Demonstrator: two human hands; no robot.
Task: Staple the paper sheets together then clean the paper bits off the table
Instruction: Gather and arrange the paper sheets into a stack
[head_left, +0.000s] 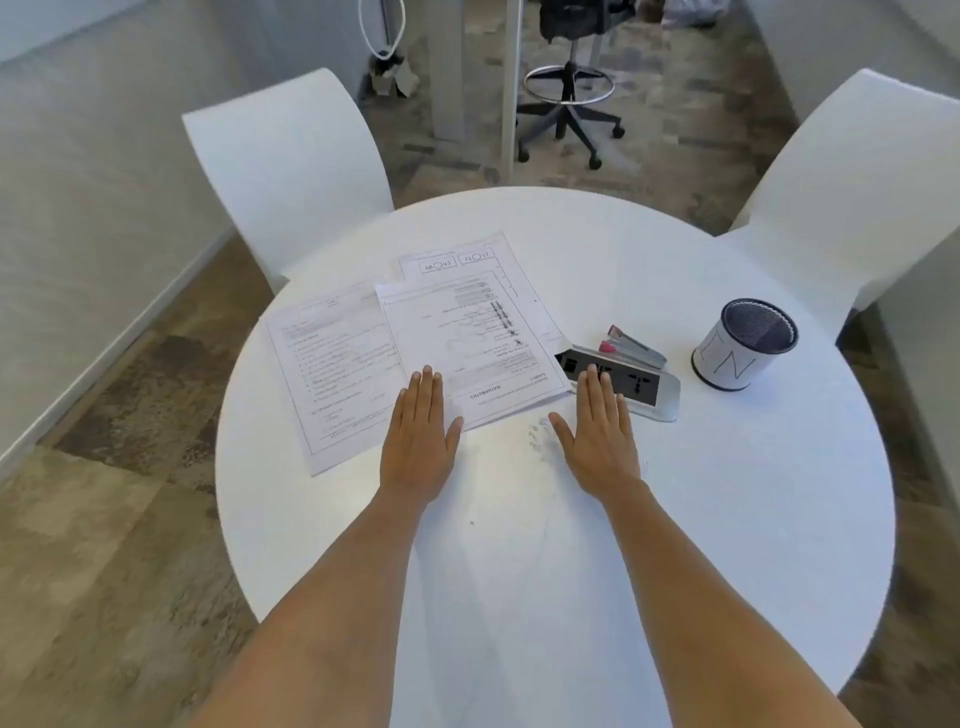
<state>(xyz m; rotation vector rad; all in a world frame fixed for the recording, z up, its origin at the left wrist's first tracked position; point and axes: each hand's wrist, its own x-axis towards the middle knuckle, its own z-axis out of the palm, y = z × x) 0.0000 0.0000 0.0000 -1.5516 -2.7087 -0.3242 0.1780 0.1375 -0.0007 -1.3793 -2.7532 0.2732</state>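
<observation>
Centrally, bits between left hand, right hand

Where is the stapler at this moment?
Head view: the stapler lies right of centre on the table, at the far edge of the socket box, between the paper sheets and the mesh cup.

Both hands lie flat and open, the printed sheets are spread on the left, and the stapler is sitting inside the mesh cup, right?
Not quite. The head view shows the stapler lying outside the mesh cup, left of it, at the far edge of the socket box. The rest holds: left hand and right hand lie flat and open, paper sheets spread on the left.
</observation>
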